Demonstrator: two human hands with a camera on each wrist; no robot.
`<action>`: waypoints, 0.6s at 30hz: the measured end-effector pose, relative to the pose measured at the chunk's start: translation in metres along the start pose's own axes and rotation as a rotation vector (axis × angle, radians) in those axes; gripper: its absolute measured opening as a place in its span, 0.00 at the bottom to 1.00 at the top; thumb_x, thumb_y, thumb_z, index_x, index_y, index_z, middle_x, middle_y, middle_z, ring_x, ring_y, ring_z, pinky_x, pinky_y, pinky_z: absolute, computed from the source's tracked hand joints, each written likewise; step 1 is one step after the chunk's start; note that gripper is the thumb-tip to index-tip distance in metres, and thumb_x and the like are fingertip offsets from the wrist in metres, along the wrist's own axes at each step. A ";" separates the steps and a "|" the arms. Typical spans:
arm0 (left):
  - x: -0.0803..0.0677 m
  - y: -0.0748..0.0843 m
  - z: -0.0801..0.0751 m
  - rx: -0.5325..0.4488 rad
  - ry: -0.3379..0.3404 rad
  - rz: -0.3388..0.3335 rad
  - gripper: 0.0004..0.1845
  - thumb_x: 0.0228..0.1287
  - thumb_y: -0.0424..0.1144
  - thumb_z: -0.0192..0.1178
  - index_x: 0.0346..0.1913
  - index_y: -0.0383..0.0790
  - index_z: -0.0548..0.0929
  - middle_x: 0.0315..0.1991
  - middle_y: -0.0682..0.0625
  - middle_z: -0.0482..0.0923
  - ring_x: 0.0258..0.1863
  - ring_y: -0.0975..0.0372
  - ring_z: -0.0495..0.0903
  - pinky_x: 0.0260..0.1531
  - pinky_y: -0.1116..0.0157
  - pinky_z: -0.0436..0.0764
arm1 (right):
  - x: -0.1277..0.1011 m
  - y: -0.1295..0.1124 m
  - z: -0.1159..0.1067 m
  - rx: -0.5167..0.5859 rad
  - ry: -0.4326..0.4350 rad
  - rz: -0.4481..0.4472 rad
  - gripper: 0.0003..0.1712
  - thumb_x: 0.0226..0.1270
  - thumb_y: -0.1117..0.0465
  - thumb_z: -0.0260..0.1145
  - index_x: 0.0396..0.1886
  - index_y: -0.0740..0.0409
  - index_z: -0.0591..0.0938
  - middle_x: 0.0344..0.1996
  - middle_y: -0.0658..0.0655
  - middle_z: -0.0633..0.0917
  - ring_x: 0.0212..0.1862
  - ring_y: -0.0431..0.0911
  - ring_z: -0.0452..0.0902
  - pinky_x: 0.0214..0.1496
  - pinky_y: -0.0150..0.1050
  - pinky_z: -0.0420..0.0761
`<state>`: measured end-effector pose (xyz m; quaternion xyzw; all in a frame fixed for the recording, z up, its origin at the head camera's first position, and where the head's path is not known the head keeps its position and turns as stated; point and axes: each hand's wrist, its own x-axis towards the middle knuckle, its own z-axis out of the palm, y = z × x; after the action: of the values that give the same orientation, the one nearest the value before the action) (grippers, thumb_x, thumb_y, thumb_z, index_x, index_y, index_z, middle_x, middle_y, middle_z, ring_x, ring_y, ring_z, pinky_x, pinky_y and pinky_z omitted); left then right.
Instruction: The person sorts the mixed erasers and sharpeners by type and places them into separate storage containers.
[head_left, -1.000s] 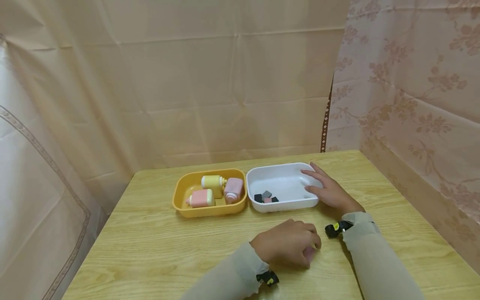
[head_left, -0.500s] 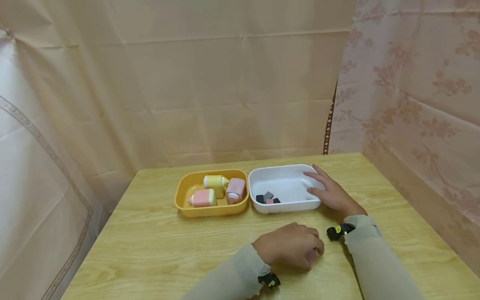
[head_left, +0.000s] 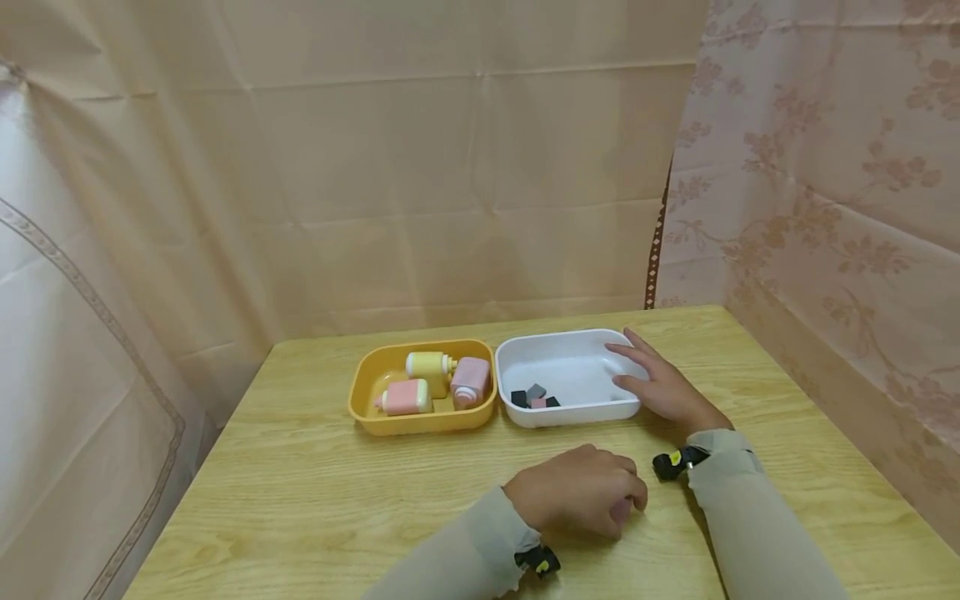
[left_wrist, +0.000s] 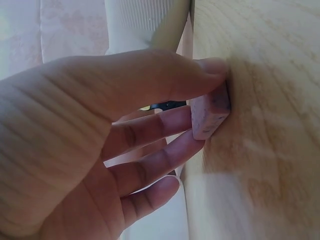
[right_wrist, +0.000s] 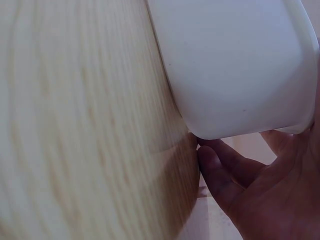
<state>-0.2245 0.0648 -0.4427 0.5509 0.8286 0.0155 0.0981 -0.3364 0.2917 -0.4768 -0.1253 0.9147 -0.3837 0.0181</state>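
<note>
My left hand (head_left: 581, 490) is close over the table's front half. It pinches a small pink eraser-like block (left_wrist: 210, 114) between thumb and fingers; dark smudges mark the block's sides, and one edge is right at the table surface. In the head view only a bit of the block shows below the fingers. At the right end of a white plastic tray (head_left: 562, 373), my right hand (head_left: 670, 389) holds the side wall. Its thumb and a fingertip reach over the rim, while in the right wrist view other fingers (right_wrist: 215, 172) are against the outside, by the bottom corner.
Black, grey and pink small blocks (head_left: 536, 392) lie in the tray's near left corner. Beside it stands a yellow tray (head_left: 367, 422) with a yellow bottle (head_left: 425, 363), a peach bottle (head_left: 403, 397) and a pink bottle (head_left: 471, 379). Curtains hang behind the wooden table (head_left: 315, 492).
</note>
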 end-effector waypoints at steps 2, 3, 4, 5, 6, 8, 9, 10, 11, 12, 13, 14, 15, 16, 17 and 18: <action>-0.002 -0.001 0.000 -0.003 0.011 0.001 0.13 0.65 0.44 0.69 0.52 0.62 0.86 0.44 0.68 0.77 0.39 0.78 0.75 0.45 0.79 0.74 | 0.000 -0.001 0.000 0.004 -0.002 0.001 0.34 0.78 0.49 0.62 0.80 0.41 0.67 0.86 0.50 0.40 0.84 0.66 0.34 0.72 0.81 0.41; -0.002 -0.001 -0.001 0.000 0.018 0.002 0.14 0.65 0.44 0.69 0.52 0.62 0.86 0.44 0.68 0.77 0.39 0.77 0.75 0.45 0.79 0.75 | 0.000 -0.001 0.000 0.006 -0.002 0.001 0.34 0.78 0.50 0.62 0.80 0.41 0.67 0.86 0.50 0.39 0.84 0.66 0.34 0.72 0.81 0.41; -0.002 -0.002 -0.001 0.000 0.021 0.001 0.14 0.65 0.44 0.68 0.52 0.62 0.86 0.45 0.68 0.77 0.39 0.77 0.75 0.45 0.79 0.75 | 0.000 -0.001 0.000 0.007 -0.002 0.002 0.34 0.78 0.50 0.62 0.80 0.41 0.67 0.86 0.50 0.39 0.84 0.66 0.34 0.72 0.81 0.41; -0.003 -0.002 -0.002 0.001 0.023 0.001 0.14 0.65 0.44 0.68 0.52 0.61 0.86 0.45 0.68 0.77 0.39 0.77 0.75 0.45 0.79 0.75 | 0.000 -0.001 0.000 0.007 -0.003 0.004 0.34 0.78 0.49 0.62 0.80 0.41 0.67 0.86 0.50 0.39 0.84 0.66 0.34 0.72 0.81 0.41; -0.004 -0.002 -0.003 0.004 0.029 0.001 0.14 0.65 0.44 0.68 0.53 0.61 0.86 0.45 0.68 0.77 0.39 0.76 0.75 0.46 0.79 0.75 | 0.000 -0.001 0.000 0.009 -0.004 0.007 0.34 0.78 0.49 0.62 0.80 0.41 0.67 0.86 0.49 0.39 0.84 0.66 0.34 0.72 0.81 0.41; -0.004 -0.003 -0.004 0.006 0.030 -0.001 0.14 0.65 0.44 0.69 0.53 0.61 0.86 0.45 0.68 0.78 0.39 0.76 0.75 0.46 0.79 0.75 | 0.000 -0.001 0.000 0.010 -0.005 0.011 0.34 0.78 0.50 0.62 0.80 0.40 0.66 0.86 0.49 0.39 0.84 0.66 0.33 0.72 0.81 0.41; -0.004 -0.003 -0.004 0.006 0.029 -0.002 0.14 0.65 0.44 0.69 0.53 0.61 0.86 0.46 0.68 0.78 0.39 0.76 0.75 0.46 0.78 0.75 | 0.000 -0.001 0.001 0.009 -0.005 0.012 0.34 0.78 0.50 0.62 0.80 0.40 0.66 0.86 0.49 0.39 0.84 0.66 0.33 0.72 0.81 0.40; -0.004 -0.004 -0.005 0.000 0.025 -0.005 0.14 0.65 0.44 0.69 0.53 0.61 0.86 0.46 0.68 0.78 0.40 0.76 0.75 0.47 0.78 0.75 | 0.000 0.000 0.001 0.008 -0.005 0.012 0.34 0.78 0.50 0.62 0.80 0.40 0.66 0.86 0.49 0.39 0.84 0.66 0.33 0.72 0.81 0.41; -0.004 -0.004 -0.005 -0.001 0.024 -0.007 0.14 0.65 0.44 0.69 0.53 0.61 0.86 0.46 0.68 0.78 0.40 0.76 0.75 0.47 0.78 0.75 | 0.000 0.000 0.001 0.006 -0.005 0.012 0.34 0.78 0.50 0.62 0.80 0.40 0.66 0.86 0.49 0.39 0.84 0.66 0.33 0.72 0.81 0.41; -0.004 -0.005 -0.005 0.000 0.023 -0.010 0.15 0.65 0.44 0.69 0.53 0.61 0.86 0.46 0.68 0.78 0.40 0.76 0.75 0.47 0.78 0.75 | 0.000 0.000 0.000 0.006 -0.005 0.011 0.34 0.78 0.50 0.62 0.80 0.40 0.66 0.86 0.49 0.39 0.84 0.66 0.33 0.72 0.81 0.41; -0.004 -0.006 -0.005 0.003 0.022 -0.013 0.15 0.64 0.44 0.70 0.53 0.61 0.86 0.47 0.68 0.78 0.40 0.76 0.75 0.47 0.78 0.75 | 0.000 0.000 0.000 0.005 -0.006 0.009 0.34 0.78 0.50 0.62 0.80 0.40 0.66 0.86 0.49 0.39 0.84 0.66 0.34 0.72 0.81 0.41; -0.004 -0.006 -0.006 0.001 0.021 -0.016 0.15 0.64 0.45 0.70 0.54 0.61 0.86 0.47 0.68 0.78 0.41 0.76 0.75 0.48 0.78 0.75 | 0.000 0.000 0.000 0.004 -0.006 0.009 0.34 0.78 0.51 0.62 0.80 0.40 0.66 0.86 0.49 0.39 0.84 0.66 0.34 0.72 0.81 0.41; -0.004 -0.007 -0.006 0.007 0.024 -0.018 0.16 0.63 0.45 0.70 0.53 0.61 0.86 0.47 0.68 0.78 0.41 0.75 0.75 0.48 0.78 0.75 | 0.000 0.000 0.000 0.003 -0.006 0.009 0.34 0.78 0.51 0.62 0.80 0.40 0.66 0.86 0.49 0.39 0.84 0.66 0.34 0.72 0.81 0.41; -0.004 -0.007 -0.006 0.011 0.029 -0.020 0.16 0.63 0.44 0.71 0.53 0.61 0.86 0.47 0.68 0.78 0.41 0.75 0.76 0.48 0.78 0.75 | 0.000 -0.001 0.000 0.002 -0.005 0.008 0.34 0.78 0.51 0.62 0.80 0.40 0.66 0.86 0.49 0.39 0.84 0.66 0.34 0.72 0.81 0.41; -0.005 -0.008 -0.006 0.014 0.033 -0.022 0.16 0.62 0.44 0.71 0.53 0.61 0.86 0.47 0.67 0.78 0.41 0.75 0.76 0.48 0.78 0.75 | 0.000 -0.001 0.000 0.003 -0.006 0.008 0.34 0.78 0.51 0.62 0.80 0.40 0.66 0.86 0.49 0.39 0.84 0.66 0.34 0.72 0.81 0.41; -0.005 -0.008 -0.007 0.014 0.038 -0.023 0.17 0.62 0.44 0.71 0.53 0.60 0.86 0.47 0.67 0.79 0.41 0.75 0.76 0.48 0.78 0.75 | -0.001 -0.001 0.000 0.004 -0.006 0.007 0.34 0.78 0.51 0.62 0.80 0.40 0.66 0.86 0.49 0.39 0.84 0.66 0.34 0.72 0.81 0.41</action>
<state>-0.2311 0.0572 -0.4364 0.5415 0.8368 0.0189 0.0787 -0.3357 0.2912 -0.4764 -0.1230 0.9144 -0.3849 0.0223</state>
